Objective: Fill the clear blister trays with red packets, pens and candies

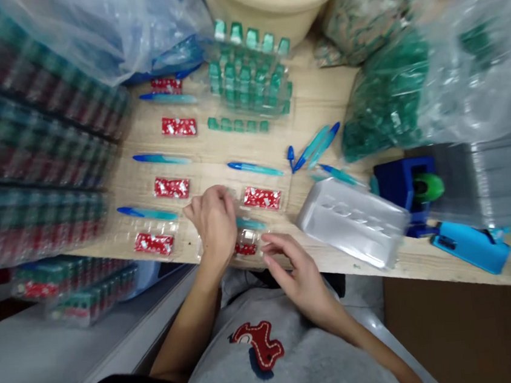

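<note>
Filling the clear tray [249,236] seems to be the step in hand; it lies at the near edge of the table [309,97], a teal pen [250,223] and a red packet [246,250] in it. The next move probably calls for pressing a piece into its slot. Half spread, the right hand [298,272] is beside the tray, seemingly holding nothing; contact is unclear. Curled down over the tray's left part, the left hand [216,226] hides its fingertips, so I cannot tell what it grips. Beyond stand green pieces [246,83], then a bucket [254,6].
</note>
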`<state>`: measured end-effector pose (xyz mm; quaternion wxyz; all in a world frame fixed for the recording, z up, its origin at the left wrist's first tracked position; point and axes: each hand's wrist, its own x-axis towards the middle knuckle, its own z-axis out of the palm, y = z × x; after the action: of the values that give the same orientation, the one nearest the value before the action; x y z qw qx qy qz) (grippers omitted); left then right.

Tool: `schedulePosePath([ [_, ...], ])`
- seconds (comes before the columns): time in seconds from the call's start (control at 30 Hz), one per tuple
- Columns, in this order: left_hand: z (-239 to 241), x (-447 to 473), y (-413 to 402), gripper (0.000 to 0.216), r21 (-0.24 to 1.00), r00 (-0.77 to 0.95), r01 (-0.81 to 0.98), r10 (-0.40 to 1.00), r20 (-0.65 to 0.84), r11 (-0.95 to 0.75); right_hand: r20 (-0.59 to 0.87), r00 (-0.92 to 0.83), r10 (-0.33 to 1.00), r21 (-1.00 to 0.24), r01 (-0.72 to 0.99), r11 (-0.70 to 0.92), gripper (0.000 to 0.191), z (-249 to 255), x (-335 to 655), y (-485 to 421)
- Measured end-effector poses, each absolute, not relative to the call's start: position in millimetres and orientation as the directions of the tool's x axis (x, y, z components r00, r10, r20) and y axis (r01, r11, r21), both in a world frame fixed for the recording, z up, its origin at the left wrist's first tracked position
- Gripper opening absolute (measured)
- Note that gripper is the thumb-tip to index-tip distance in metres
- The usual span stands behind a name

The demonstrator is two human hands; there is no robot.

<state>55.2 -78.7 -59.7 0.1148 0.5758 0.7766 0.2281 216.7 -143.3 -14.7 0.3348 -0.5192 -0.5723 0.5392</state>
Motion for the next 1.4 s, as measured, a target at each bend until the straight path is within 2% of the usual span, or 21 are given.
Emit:
schedulePosePath([
  [0.1,-57,56,-77,0.012,0.412,-0.344,0.856,0.939,0.003,0.312,-0.128,-0.285,0.950,-0.958,0.282,-0.045,0.029,11,234,-135],
  [0.17,-54,58,-73,0.013,0.343,-0.359,0.871,0.932,-0.047,0.353,-0.027,-0.240,0.970,-0.932,0.357,0.063,0.030,33,261,-121],
  [0.2,-53,59,-72,0.014,0.316,-0.370,0.873,0.927,-0.068,0.371,0.041,-0.179,0.983,-0.900,0.421,0.114,0.030,44,279,-110],
  [0.27,-51,60,-69,0.016,0.270,-0.382,0.877,0.917,-0.113,0.398,0.188,0.073,0.980,-0.806,0.581,0.111,0.026,62,324,-82],
  [0.33,-50,60,-69,0.020,0.229,-0.382,0.883,0.910,-0.158,0.410,0.381,0.351,0.855,-0.671,0.741,-0.005,0.022,70,375,-45],
  [0.37,-49,60,-70,0.022,0.220,-0.380,0.885,0.909,-0.172,0.411,0.366,0.369,0.854,-0.608,0.790,-0.080,0.025,70,399,-27],
  [0.43,-46,58,-74,0.025,0.244,-0.372,0.884,0.916,-0.153,0.400,0.321,0.414,0.852,-0.566,0.805,-0.178,0.028,62,438,8],
  [0.5,-42,61,-74,0.028,0.340,-0.330,0.883,0.943,-0.044,0.325,0.244,0.404,0.882,-0.522,0.821,-0.231,0.039,47,460,34],
  [0.53,-39,66,-71,0.029,0.420,-0.273,0.877,0.962,0.033,0.234,0.222,0.387,0.895,-0.499,0.834,-0.236,0.044,39,464,43],
  [0.63,-31,101,-39,0.024,0.693,0.063,0.703,0.984,0.164,-0.160,0.182,0.339,0.923,-0.413,0.878,-0.241,0.052,24,462,56],
  [0.67,-29,120,-21,0.022,0.768,0.215,0.590,0.965,0.149,-0.250,0.174,0.332,0.927,-0.386,0.889,-0.246,0.052,22,460,57],
  [0.73,-26,162,18,0.028,0.850,0.471,0.451,0.882,0.034,-0.274,0.168,0.331,0.929,-0.346,0.902,-0.259,0.053,23,457,56],
  [0.77,-25,183,38,0.034,0.847,0.555,0.458,0.831,-0.037,-0.268,0.169,0.329,0.929,-0.326,0.908,-0.263,0.055,24,458,55],
  [0.87,-23,230,79,0.039,0.765,0.593,0.572,0.794,-0.138,-0.295,0.169,0.317,0.933,-0.272,0.925,-0.265,0.057,29,462,53],
  [1.2,-19,264,87,0.036,0.703,0.613,0.618,0.775,-0.152,-0.351,0.250,0.296,0.922,-0.297,0.930,-0.218,0.060,26,484,43],
  [1.4,-20,294,85,0.034,0.690,0.607,0.634,0.778,-0.165,-0.348,0.260,0.354,0.898,-0.319,0.910,-0.266,0.057,25,507,51],
])
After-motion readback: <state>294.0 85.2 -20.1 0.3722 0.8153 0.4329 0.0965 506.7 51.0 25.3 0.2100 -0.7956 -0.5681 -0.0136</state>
